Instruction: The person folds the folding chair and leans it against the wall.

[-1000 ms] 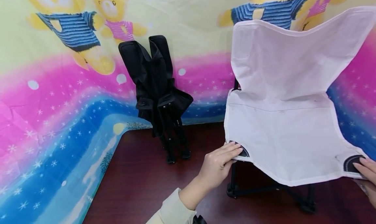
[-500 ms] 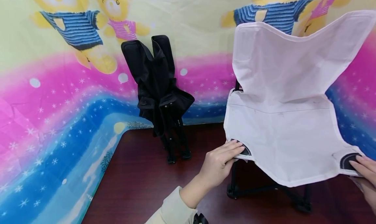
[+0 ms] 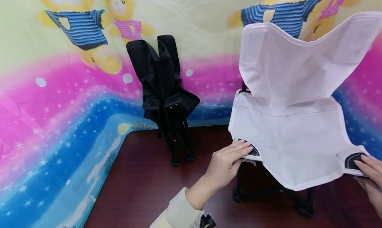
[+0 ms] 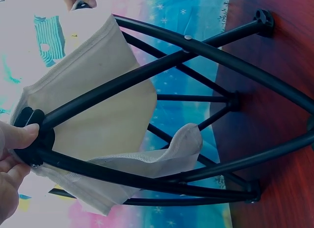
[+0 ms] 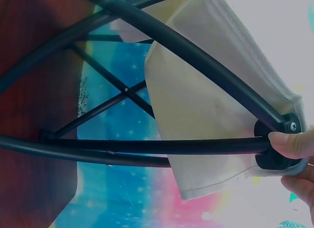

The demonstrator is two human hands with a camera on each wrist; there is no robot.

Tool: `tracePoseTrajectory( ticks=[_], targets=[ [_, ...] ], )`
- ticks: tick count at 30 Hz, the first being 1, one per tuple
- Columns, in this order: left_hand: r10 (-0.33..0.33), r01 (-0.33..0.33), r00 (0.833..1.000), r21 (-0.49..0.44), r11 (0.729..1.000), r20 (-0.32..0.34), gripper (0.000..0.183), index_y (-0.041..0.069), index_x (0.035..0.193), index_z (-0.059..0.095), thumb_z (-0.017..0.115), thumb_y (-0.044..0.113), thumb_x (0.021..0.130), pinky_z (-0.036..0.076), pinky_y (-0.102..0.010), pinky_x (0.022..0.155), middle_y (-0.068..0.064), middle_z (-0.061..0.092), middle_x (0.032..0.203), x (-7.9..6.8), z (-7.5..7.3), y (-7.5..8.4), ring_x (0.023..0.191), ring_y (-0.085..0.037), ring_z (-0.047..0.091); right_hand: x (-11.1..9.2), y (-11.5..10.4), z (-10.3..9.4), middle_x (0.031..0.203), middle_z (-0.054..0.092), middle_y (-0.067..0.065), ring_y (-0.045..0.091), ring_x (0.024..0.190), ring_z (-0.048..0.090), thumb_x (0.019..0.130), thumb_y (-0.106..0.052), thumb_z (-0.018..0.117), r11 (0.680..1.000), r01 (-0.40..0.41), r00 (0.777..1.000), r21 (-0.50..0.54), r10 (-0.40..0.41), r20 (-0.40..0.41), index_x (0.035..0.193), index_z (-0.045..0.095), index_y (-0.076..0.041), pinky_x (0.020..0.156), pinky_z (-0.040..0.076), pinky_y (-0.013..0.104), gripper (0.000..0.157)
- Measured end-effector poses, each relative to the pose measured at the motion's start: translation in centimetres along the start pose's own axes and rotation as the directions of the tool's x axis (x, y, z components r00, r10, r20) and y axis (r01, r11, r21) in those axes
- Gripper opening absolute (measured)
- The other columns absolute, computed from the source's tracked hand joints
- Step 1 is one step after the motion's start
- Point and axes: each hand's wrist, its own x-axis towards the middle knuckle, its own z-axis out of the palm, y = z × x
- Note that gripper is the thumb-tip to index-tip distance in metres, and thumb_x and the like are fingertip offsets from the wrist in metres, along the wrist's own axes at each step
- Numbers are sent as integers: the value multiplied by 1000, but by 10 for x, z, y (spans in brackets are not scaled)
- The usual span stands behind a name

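A white folding chair (image 3: pixel 286 135) with a black metal frame stands unfolded on the right side of the table in the head view. My left hand (image 3: pixel 225 160) grips its front left seat corner, fingers on top over a black patch (image 3: pixel 255 151). In the left wrist view that thumb (image 4: pixel 30 131) lies against the black plastic corner joint (image 4: pixel 43 139) underneath. The front right corner is held likewise by my right hand (image 3: pixel 373 173), partly cut off by the frame edge. Its thumb (image 5: pixel 287 143) presses the joint (image 5: pixel 267 161) from below in the right wrist view.
A black folded chair (image 3: pixel 162 85) stands upright left of the white one, close to the printed backdrop cloth (image 3: pixel 74 121). Both chairs are on a dark reddish-brown table (image 3: pixel 143 188). Crossed black tubes (image 4: pixel 221 53) run under the white seat down to the tabletop.
My right hand has shifted slightly left with the front right corner, and the chair's right front foot has come inward. The head view has turned a little. Both hands keep their grip.
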Motion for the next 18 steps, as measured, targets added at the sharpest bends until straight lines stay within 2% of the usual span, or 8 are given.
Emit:
tracePoseTrajectory(
  ticks=[3,7,11,13,16,18],
  targets=[
    [1,-1,1000,-1,1000,-3,31,8,105,64,64,1,75,30,-17,93,-2,58,109,1,0,0,111,-8,44,0,-1,0,124,41,-16,6,118,34,83,-51,35,999,-32,999,20,32,4,119,52,-21,100,23,25,50],
    [2,-2,1000,0,1000,-10,31,8,104,64,64,1,74,30,-17,93,-2,59,109,1,-1,1,111,-8,44,17,-29,-1,120,39,-25,-1,116,33,84,-46,37,998,-58,998,27,58,-14,114,43,-41,98,23,18,31],
    [9,-9,1000,5,1000,-16,30,7,104,64,64,1,75,30,-17,93,-3,59,108,3,-1,1,111,-8,45,31,-49,-1,119,41,-24,-1,115,35,84,-39,40,999,-25,998,46,28,-50,114,44,-40,96,25,15,30],
    [15,-15,1000,10,1000,-20,30,7,104,64,64,1,74,30,-17,93,-3,59,108,3,-1,1,110,-8,45,33,-51,-2,119,41,-23,1,115,36,85,-39,40,999,-24,998,48,27,-50,113,44,-38,96,26,16,29],
    [20,-20,1000,16,1000,-23,31,7,104,64,65,1,74,30,-17,93,-3,59,108,5,-1,1,110,-8,45,32,-50,-2,120,42,-20,3,115,37,86,-39,40,999,-33,999,34,35,-42,116,50,-25,96,26,17,34],
    [22,-21,999,19,1000,-24,31,7,104,64,65,1,74,30,-17,93,-3,59,108,5,-2,1,110,-9,45,32,-49,-2,119,42,-19,3,115,37,87,-40,40,999,-39,998,28,40,-40,115,51,-23,96,27,17,35]
  ],
)
